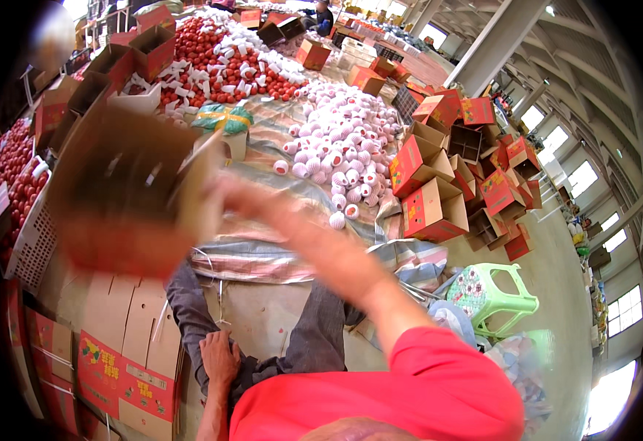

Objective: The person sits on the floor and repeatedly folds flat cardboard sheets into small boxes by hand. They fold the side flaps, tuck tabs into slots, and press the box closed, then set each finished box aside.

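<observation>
A red and brown cardboard box (119, 246), smeared by motion, hangs in front of me on the left, with its brown inside showing. My right hand (222, 195) is closed on the box's right edge; blur hides the single fingers. The right arm stretches across my body to reach it. Down on my left leg lies my left hand (220, 358), its fingers loosely spread and holding nothing. Beyond the right arm, a heap of apples in white foam nets (343, 140) lies on a striped sheet (262, 257).
Flattened cartons (127, 367) are stacked at my left, beside a white plastic crate (35, 242). Open red boxes (431, 209) pile up on the right. A green stool (494, 294) stands nearer. Bare red apples (207, 51) are heaped farther back. A person (320, 18) sits far off.
</observation>
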`<state>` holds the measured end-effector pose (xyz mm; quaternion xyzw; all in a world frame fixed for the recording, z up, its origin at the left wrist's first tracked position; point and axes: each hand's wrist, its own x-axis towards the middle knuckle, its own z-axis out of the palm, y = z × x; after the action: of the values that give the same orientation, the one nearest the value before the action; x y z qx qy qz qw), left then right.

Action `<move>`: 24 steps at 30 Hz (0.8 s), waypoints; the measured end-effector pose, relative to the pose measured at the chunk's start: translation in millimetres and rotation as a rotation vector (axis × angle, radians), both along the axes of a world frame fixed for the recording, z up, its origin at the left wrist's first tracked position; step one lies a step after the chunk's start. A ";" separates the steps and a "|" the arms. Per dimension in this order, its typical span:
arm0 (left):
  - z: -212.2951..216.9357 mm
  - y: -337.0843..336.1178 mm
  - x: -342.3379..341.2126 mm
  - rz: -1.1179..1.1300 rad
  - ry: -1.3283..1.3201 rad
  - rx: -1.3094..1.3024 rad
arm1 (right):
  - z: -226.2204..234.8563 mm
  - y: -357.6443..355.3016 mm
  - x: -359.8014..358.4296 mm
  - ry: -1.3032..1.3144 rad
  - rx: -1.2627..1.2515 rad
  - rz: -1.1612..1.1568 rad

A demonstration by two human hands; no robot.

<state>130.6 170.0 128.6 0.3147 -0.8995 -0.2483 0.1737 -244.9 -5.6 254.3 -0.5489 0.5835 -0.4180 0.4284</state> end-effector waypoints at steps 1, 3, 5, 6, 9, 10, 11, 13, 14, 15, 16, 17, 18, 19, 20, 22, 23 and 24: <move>2.1 -0.1 -1.4 0.000 -0.031 -0.007 | 60.1 -1.2 -83.1 0.139 -0.125 -0.062; 5.3 -0.1 -1.8 0.002 -0.039 0.010 | 203.4 18.1 -229.1 0.638 -0.487 -0.114; 7.1 -1.9 -3.4 0.008 0.001 -0.004 | 302.4 57.8 -302.4 -0.028 -0.544 -0.749; 7.3 -2.7 -4.1 0.011 0.010 0.001 | 332.8 75.6 -315.2 -0.197 -0.623 -0.868; 5.3 -3.4 -6.4 0.002 -0.072 0.019 | 311.7 105.0 -279.2 0.149 -0.595 -0.687; 4.5 -4.3 -8.6 -0.008 -0.059 0.021 | 276.0 102.7 -254.9 0.393 -0.563 -0.671; 4.3 -3.5 -8.1 -0.032 -0.053 0.005 | 224.0 95.1 -224.8 0.518 -0.581 -0.676; 4.5 -2.2 -6.7 -0.055 -0.062 -0.007 | 113.4 89.6 -162.4 0.314 -0.408 -0.759; 5.2 -0.6 -5.1 -0.055 -0.058 -0.003 | 59.7 90.7 -129.7 0.061 -0.222 -0.677; 6.1 0.5 -3.2 -0.047 -0.050 0.009 | 7.8 92.7 -93.6 -0.097 -0.088 -0.696; 7.3 1.7 -1.4 -0.044 -0.044 0.019 | -39.0 102.6 -54.3 -0.226 -0.058 -0.662; 8.4 1.7 0.0 -0.043 -0.037 0.024 | -71.7 107.2 -24.8 0.197 -0.194 -0.306; 9.4 2.6 1.0 -0.040 -0.040 0.028 | -101.4 120.7 7.6 0.140 -0.122 -0.249; 9.7 2.5 1.9 -0.034 -0.048 0.034 | -124.8 134.1 38.9 0.156 -0.106 -0.221; 9.7 2.7 2.2 -0.032 -0.055 0.040 | -141.5 143.3 63.0 0.158 -0.035 -0.151; 8.7 2.0 2.4 -0.018 -0.045 0.057 | -165.2 156.2 98.6 0.096 0.189 -0.091; 8.1 1.2 2.4 -0.010 -0.035 0.071 | -174.6 161.6 108.1 0.101 0.191 -0.086; 7.9 0.7 2.6 -0.006 0.000 0.073 | -183.2 168.2 113.5 0.106 0.193 -0.087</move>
<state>133.3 170.7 136.5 0.3180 -0.8909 -0.2815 0.1611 -131.4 162.6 71.1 -0.5008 0.6660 -0.3486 0.4292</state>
